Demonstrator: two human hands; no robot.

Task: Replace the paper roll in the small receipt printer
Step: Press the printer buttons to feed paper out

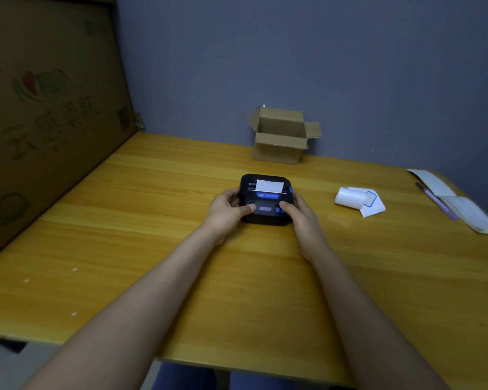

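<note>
A small black receipt printer with blue buttons sits in the middle of the yellow wooden table. Its lid is down, and a short strip of white paper sticks out of the slot on top. My left hand grips the printer's left side with the thumb pressed on its front top. My right hand holds the right side, thumb on the top as well. To the right of the printer lies a white paper roll, partly unrolled, with a blue mark on its loose end.
An open, small cardboard box stands at the back against the grey wall. A large printed cardboard sheet leans along the left edge. At the far right lie papers and a purple pen.
</note>
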